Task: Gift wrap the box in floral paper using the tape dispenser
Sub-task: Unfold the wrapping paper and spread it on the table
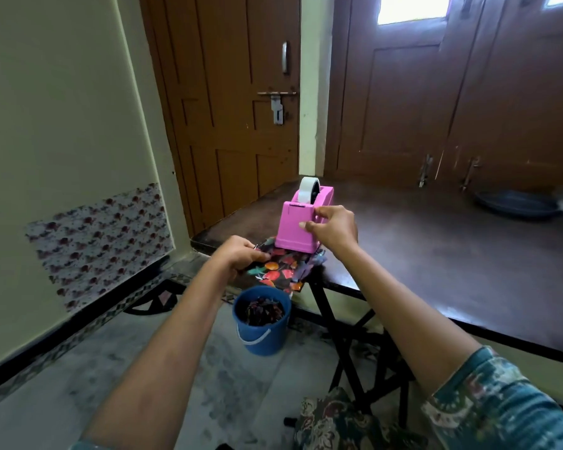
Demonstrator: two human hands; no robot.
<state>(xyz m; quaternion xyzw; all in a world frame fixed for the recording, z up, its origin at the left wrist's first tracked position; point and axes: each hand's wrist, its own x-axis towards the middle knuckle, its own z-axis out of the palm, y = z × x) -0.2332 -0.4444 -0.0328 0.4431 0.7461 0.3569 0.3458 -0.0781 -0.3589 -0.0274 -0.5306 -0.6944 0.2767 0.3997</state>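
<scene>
Taping stage of the wrapping task. The box [278, 271] is already covered in floral paper [285, 264] on the faces that can be seen. It lies at the near corner of the dark table [436, 241], with its front edge projecting slightly past the table edge. The pink tape dispenser [298, 233] is placed directly behind the box; whether its base rests on the box or only touches it cannot be told. A roll of tape [307, 189] is mounted at the top of the dispenser. The step in hand is judged to be the drawing of a strip of tape for fixing a paper flap. The left arm is extended forward, and the left hand [239, 254] is curled over the near left edge of the box, which is gripped and held steady. The right arm is stretched out further and slightly higher. The right hand [333, 227] is closed into a pinch, with the thumb laid on the front face of the dispenser and the forefinger hooked at its right front corner. Whether a tape end is caught between them cannot be made out. For the next move, a steady pull toward the box and a clean tear at the cutter are called for, while the flap is kept pressed flat. A blue bucket [262, 336] holding scraps is seen on the floor below.
</scene>
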